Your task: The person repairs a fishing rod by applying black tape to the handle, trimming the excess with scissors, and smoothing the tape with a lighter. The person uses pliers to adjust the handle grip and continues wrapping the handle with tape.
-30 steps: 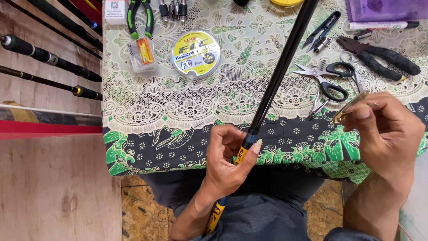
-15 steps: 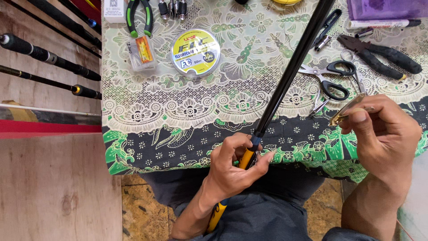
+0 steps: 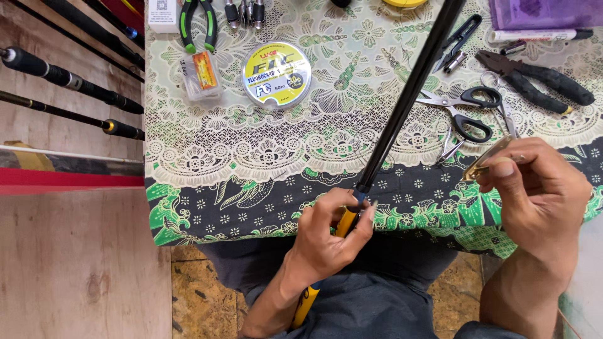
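Wooden boards (image 3: 69,263) run down the left side, with a couple of dark fishing rods (image 3: 69,78) lying across them next to your table. Your table has a lace cloth (image 3: 207,150) over a green and black floral cloth (image 3: 207,207).

Near the top left of the lace you've got green-handled pliers (image 3: 198,25), then a small clear plastic box (image 3: 201,75) just below them. Just right of the box sits a round spool of line (image 3: 276,75) with a yellow label.

Moving toward the middle, your left hand (image 3: 330,235) is wrapped around the long black rod blank (image 3: 408,100), right where the black section meets the yellow part (image 3: 345,221). Fingers are curled closed on it, thumb on one side, fingertips on the other. The blank runs diagonally from your lap up over the table and out the top edge.

Right of the blank there's a small black line cutter (image 3: 458,41), black-handled scissors (image 3: 468,107), and big black pliers (image 3: 540,75) further right. A purple box (image 3: 543,12) is in the top right corner, with a white marker (image 3: 534,34) just under it.

Your right hand (image 3: 534,194) is up by the table's near edge, thumb and forefinger pinched on a small gold-coloured metal piece (image 3: 487,163). Can't tell exactly what it is.
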